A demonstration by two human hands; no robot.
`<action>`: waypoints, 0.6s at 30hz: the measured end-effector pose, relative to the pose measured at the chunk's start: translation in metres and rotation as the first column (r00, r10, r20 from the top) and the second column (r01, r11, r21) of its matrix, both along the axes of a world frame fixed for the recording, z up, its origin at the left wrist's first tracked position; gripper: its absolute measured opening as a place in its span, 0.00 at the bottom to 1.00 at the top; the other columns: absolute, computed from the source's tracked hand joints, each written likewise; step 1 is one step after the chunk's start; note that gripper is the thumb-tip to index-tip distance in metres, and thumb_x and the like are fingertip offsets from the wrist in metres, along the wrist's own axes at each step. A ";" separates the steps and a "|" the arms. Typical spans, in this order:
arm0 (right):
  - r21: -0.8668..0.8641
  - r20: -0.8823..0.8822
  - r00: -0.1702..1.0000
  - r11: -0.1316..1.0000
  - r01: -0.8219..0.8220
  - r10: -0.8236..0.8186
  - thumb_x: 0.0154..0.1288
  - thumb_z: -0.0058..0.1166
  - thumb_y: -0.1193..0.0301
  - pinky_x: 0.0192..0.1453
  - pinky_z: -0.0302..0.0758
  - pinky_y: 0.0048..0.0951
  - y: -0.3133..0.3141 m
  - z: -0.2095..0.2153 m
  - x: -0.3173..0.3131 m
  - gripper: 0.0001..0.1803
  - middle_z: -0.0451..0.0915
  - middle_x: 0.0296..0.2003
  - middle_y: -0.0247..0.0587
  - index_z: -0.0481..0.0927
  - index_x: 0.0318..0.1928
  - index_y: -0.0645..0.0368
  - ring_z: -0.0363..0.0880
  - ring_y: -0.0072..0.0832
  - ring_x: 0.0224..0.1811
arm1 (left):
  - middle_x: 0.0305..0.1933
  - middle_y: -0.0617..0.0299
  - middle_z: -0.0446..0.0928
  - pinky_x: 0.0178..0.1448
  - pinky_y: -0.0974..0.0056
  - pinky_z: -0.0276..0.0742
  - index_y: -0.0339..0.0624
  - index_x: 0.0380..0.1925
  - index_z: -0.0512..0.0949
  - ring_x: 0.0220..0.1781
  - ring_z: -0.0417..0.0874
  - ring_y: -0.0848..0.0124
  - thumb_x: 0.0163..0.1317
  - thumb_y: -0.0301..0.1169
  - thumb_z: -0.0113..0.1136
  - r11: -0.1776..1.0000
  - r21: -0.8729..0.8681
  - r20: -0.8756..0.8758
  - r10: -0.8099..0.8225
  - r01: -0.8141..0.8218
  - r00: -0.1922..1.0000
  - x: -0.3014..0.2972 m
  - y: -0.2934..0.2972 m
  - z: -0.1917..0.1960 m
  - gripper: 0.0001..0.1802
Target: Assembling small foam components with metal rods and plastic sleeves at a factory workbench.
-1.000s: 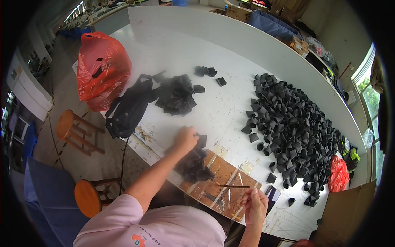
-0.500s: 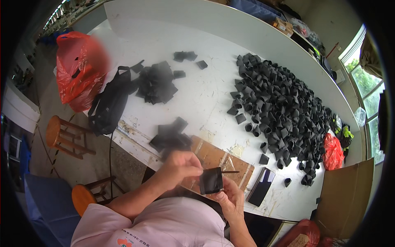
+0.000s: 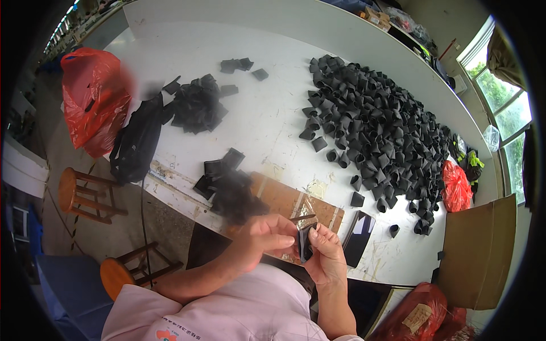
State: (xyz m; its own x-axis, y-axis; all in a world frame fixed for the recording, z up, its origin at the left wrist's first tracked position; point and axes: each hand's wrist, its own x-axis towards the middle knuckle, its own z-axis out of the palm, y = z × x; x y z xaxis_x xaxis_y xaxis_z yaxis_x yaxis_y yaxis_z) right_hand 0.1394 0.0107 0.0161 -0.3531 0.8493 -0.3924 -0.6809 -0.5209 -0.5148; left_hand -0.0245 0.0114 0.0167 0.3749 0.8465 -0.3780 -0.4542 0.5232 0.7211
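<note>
A small black piece of sheet material (image 3: 305, 243), folded into a loop, is held up in front of my chest. My right hand (image 3: 328, 253) pinches its right side between thumb and fingers. My left hand (image 3: 264, 238) is curled at its left edge, fingertips and thumb meeting it there. Just above the piece, a thin dark stick-like thing (image 3: 303, 217) shows; whether it is held I cannot tell. Below lies a brown board (image 3: 278, 190) with clear tape strips. Beside my left hand, flat black pieces (image 3: 224, 179) are heaped, partly blurred.
A big pile of looped black pieces (image 3: 375, 125) covers the table's right. More flat pieces (image 3: 196, 105) lie at the left, near a black bag (image 3: 136, 139) and a red plastic bag (image 3: 94, 102). A dark flat phone-like object (image 3: 359, 238) lies right of the board.
The black piece has turned from lying broad side up to a narrow, edge-on loop. My left hand has moved right, against it. The whole view has shifted slightly.
</note>
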 end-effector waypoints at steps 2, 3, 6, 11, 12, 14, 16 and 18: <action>0.000 -0.015 1.000 1.000 -0.004 0.004 0.61 0.49 0.74 0.38 0.77 0.28 0.001 -0.003 0.001 0.07 0.79 0.31 0.43 0.74 0.35 0.66 0.78 0.27 0.30 | 0.30 0.60 0.77 0.33 0.73 0.73 0.35 0.35 0.75 0.29 0.77 0.75 0.51 0.25 0.57 1.000 0.024 -0.019 -0.005 0.006 1.000 0.001 0.002 -0.002 0.10; -0.002 -0.028 1.000 1.000 -0.007 0.007 0.61 0.49 0.74 0.38 0.78 0.28 0.001 -0.005 0.002 0.07 0.79 0.31 0.44 0.74 0.35 0.66 0.79 0.28 0.30 | 0.30 0.60 0.77 0.33 0.74 0.74 0.34 0.34 0.75 0.29 0.77 0.76 0.52 0.24 0.57 1.000 0.016 -0.024 -0.010 0.010 1.000 0.002 0.003 -0.004 0.09; -0.026 0.031 0.999 0.999 0.019 -0.018 0.61 0.49 0.75 0.35 0.76 0.26 0.001 -0.007 0.001 0.06 0.79 0.31 0.42 0.74 0.36 0.66 0.78 0.26 0.28 | 0.28 0.61 0.77 0.29 0.76 0.71 0.34 0.33 0.75 0.25 0.75 0.79 0.52 0.23 0.57 1.000 0.010 -0.028 0.010 -0.010 1.000 0.006 0.004 -0.006 0.07; 0.466 0.786 0.488 0.882 -0.066 -0.379 0.57 0.54 0.75 0.28 0.70 0.23 0.000 -0.008 -0.007 0.07 0.76 0.28 0.41 0.74 0.35 0.66 0.74 0.27 0.24 | 0.27 0.63 0.77 0.31 0.76 0.75 0.31 0.30 0.75 0.29 0.77 0.81 0.55 0.21 0.57 0.985 0.174 -0.387 0.074 -0.006 0.919 0.005 0.005 -0.017 0.03; 0.664 0.701 -0.082 0.690 -0.288 -0.709 0.56 0.56 0.74 0.26 0.68 0.22 -0.001 -0.007 -0.009 0.09 0.75 0.27 0.41 0.74 0.34 0.66 0.73 0.27 0.23 | 0.27 0.63 0.77 0.31 0.76 0.75 0.31 0.30 0.75 0.29 0.77 0.81 0.55 0.21 0.57 0.983 0.184 -0.387 0.078 -0.006 0.919 0.007 0.004 -0.013 0.03; 0.728 0.657 0.045 0.618 -0.297 -0.753 0.52 0.59 0.74 0.26 0.68 0.25 -0.007 -0.001 -0.009 0.10 0.72 0.26 0.41 0.74 0.33 0.65 0.72 0.29 0.24 | 0.27 0.65 0.76 0.30 0.78 0.74 0.31 0.29 0.75 0.28 0.76 0.83 0.55 0.19 0.56 0.916 0.401 -0.467 0.224 -0.021 0.856 0.012 -0.001 -0.009 0.02; 0.646 0.763 0.309 0.687 -0.332 -0.568 0.52 0.58 0.75 0.26 0.68 0.26 -0.010 0.003 -0.018 0.07 0.72 0.26 0.39 0.75 0.32 0.63 0.71 0.28 0.24 | 0.25 0.65 0.77 0.27 0.77 0.72 0.32 0.28 0.74 0.25 0.76 0.83 0.53 0.18 0.57 0.858 0.514 -0.468 0.266 0.015 0.843 0.012 -0.002 -0.011 0.03; 0.641 0.767 0.295 0.702 -0.308 -0.570 0.51 0.57 0.77 0.27 0.69 0.29 -0.008 0.000 -0.018 0.07 0.72 0.25 0.39 0.75 0.32 0.61 0.71 0.30 0.25 | 0.22 0.63 0.76 0.23 0.76 0.70 0.32 0.28 0.74 0.22 0.76 0.83 0.52 0.17 0.57 0.734 0.666 -0.589 0.411 0.130 0.696 0.014 -0.003 -0.008 0.04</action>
